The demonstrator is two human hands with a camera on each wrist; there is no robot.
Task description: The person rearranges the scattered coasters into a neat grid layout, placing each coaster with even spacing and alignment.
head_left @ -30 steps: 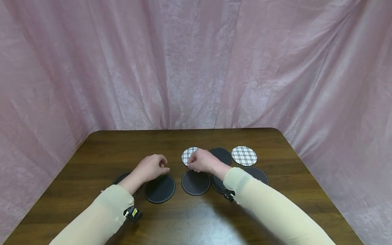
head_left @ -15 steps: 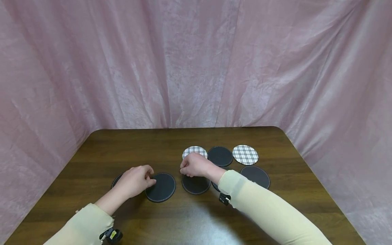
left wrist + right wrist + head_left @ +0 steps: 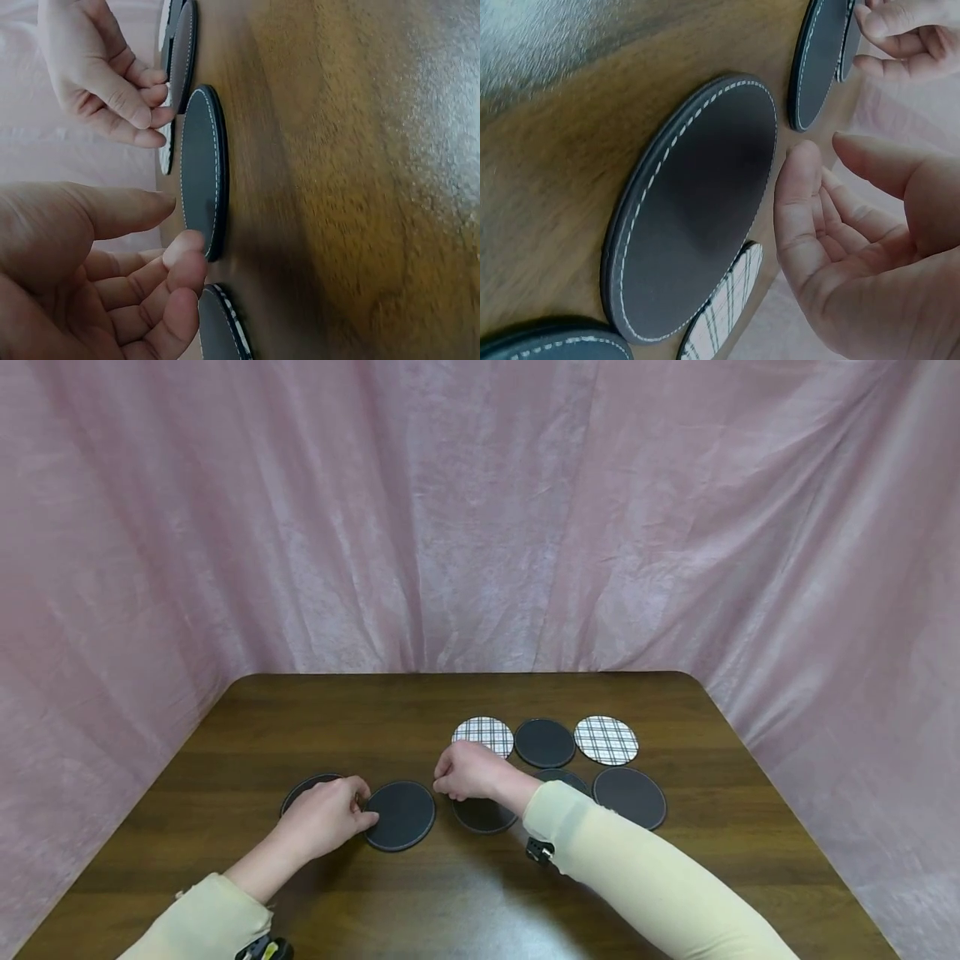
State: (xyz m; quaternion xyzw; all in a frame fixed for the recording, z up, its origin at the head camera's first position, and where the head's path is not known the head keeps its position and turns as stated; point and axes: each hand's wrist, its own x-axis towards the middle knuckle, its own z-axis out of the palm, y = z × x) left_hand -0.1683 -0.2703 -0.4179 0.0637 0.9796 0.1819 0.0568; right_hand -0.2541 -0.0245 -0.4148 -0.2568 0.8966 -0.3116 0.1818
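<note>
Round dark coasters with pale stitched edges lie flat on a wooden table. My left hand is between the leftmost dark coaster and a second dark coaster. In the left wrist view its thumb and fingertips stand apart beside the second coaster, with nothing held. My right hand hovers above a third dark coaster, partly covering it and a checked coaster. The right wrist view shows the right hand's loosely bent fingers apart from the thumb, holding nothing.
On the right lie a dark coaster, a checked coaster, and two more dark ones, one fully visible and one partly behind the right arm. A pink curtain hangs beyond the table's far edge.
The left hand has drawn back leftward and nearer, off the second coaster's far edge. My right hand has shifted slightly left and nearer, uncovering more of the checked coaster. The coasters have stayed in place.
</note>
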